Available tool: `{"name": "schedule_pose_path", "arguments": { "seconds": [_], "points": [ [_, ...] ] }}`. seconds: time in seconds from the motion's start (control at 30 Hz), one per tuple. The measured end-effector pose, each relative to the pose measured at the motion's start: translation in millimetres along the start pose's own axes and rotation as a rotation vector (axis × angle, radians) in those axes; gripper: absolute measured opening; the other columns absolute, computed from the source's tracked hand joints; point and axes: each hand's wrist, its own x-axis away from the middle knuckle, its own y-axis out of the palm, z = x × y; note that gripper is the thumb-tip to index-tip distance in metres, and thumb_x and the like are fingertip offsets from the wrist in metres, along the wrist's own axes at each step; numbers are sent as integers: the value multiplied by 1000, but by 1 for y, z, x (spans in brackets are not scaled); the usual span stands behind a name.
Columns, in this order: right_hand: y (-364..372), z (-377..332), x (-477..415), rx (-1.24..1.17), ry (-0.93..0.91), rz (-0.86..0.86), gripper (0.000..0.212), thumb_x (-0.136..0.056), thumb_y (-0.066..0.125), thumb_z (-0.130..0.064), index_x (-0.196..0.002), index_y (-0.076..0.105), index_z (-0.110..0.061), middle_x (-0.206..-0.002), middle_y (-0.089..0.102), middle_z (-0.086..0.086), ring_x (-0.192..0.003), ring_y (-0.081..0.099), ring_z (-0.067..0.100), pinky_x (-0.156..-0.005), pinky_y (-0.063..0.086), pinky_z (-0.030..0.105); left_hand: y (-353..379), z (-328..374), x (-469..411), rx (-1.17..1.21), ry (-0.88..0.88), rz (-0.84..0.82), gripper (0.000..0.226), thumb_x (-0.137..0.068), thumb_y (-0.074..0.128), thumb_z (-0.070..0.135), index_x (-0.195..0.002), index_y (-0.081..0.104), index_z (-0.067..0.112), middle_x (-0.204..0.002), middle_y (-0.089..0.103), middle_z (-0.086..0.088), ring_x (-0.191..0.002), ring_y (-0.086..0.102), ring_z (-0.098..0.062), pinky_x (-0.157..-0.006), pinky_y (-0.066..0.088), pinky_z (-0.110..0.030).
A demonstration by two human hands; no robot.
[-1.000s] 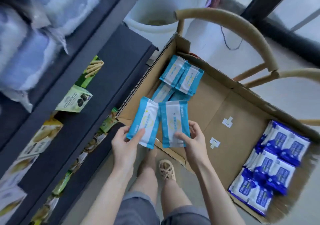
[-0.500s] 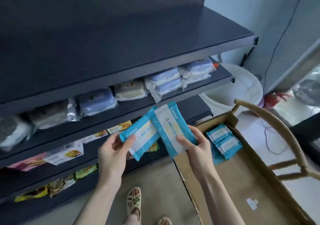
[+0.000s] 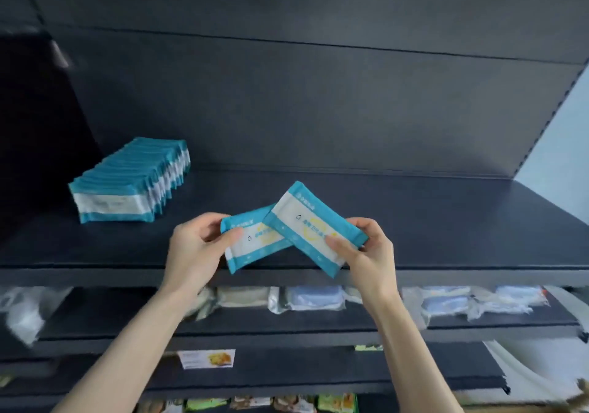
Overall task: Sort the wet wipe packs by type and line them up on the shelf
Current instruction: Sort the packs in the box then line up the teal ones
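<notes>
I hold two light-blue and white wet wipe packs over the front edge of the dark top shelf. My left hand pinches the lower pack by its left end. My right hand grips the upper pack, which lies tilted across the first one. A row of several matching light-blue packs stands on edge at the left of this shelf, running toward the back wall.
The shelf below carries plastic-wrapped blue and beige bundles. Lower shelves hold a snack box and green snack packets. A pale wall shows past the shelf's right end.
My view has swung up from the cardboard box on the floor to the top shelf. Both hands have risen with the two packs to the shelf's front edge.
</notes>
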Motion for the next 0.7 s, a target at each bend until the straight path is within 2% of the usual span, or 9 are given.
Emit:
{"name": "schedule_pose_path", "arguments": {
  "seconds": [0.1,0.2,0.27,0.4,0.47,0.53,0.63,0.7],
  "points": [
    [31,-2,-26,16,4,-27,27,-78,72,3,-94,54,-10,-95,70,5,-84,71,13,-60,55,23,-19,-1,-42,-124,20,-91,20,-79,72,2,-80,66,21,-81,71,5,-63,62,6,-52,44,-9],
    [79,4,-63,48,2,-5,28,-78,72,4,-92,54,-12,-96,70,8,-85,71,17,-65,58,28,-49,-7,-105,-252,30,-170,18,-79,73,3,-79,65,20,-79,71,7,-60,61,7,-57,46,-18],
    [104,9,-86,90,-6,23,28,-78,73,3,-90,54,-15,-94,70,7,-85,71,20,-70,58,33,-62,-8,-145,-356,58,-221,17,-79,73,6,-78,64,21,-72,71,9,-56,59,3,-62,49,-27],
    [141,24,-126,172,7,13,27,-78,73,1,-88,54,-17,-94,71,8,-87,70,23,-75,58,43,-73,-13,-210,-538,60,-324,12,-80,72,7,-80,62,13,-74,72,-2,-57,59,-11,-62,49,-27],
    [156,29,-147,218,11,5,27,-79,73,0,-87,54,-19,-93,71,7,-87,70,23,-73,57,41,-73,-17,-240,-588,56,-369,15,-80,72,6,-77,60,14,-75,71,-6,-56,62,-12,-56,48,-22],
    [168,33,-167,246,14,2,27,-79,72,-1,-86,54,-20,-93,71,5,-87,70,23,-72,57,40,-73,-25,-268,-617,45,-397,15,-80,71,5,-77,60,14,-77,70,-13,-57,64,-13,-57,49,-22],
    [181,40,-195,308,26,-4,29,-80,72,-2,-86,53,-23,-93,69,5,-85,68,20,-66,55,34,-70,-33,-303,-599,13,-422,11,-80,70,0,-84,63,8,-82,70,-18,-69,69,-22,-71,58,-32],
    [189,45,-213,342,32,-25,30,-79,72,-2,-84,52,-23,-90,67,4,-82,66,19,-63,53,28,-68,-36,-319,-626,4,-469,18,-78,71,-1,-93,64,5,-83,70,-10,-75,68,-19,-74,57,-29]
  ]
}}
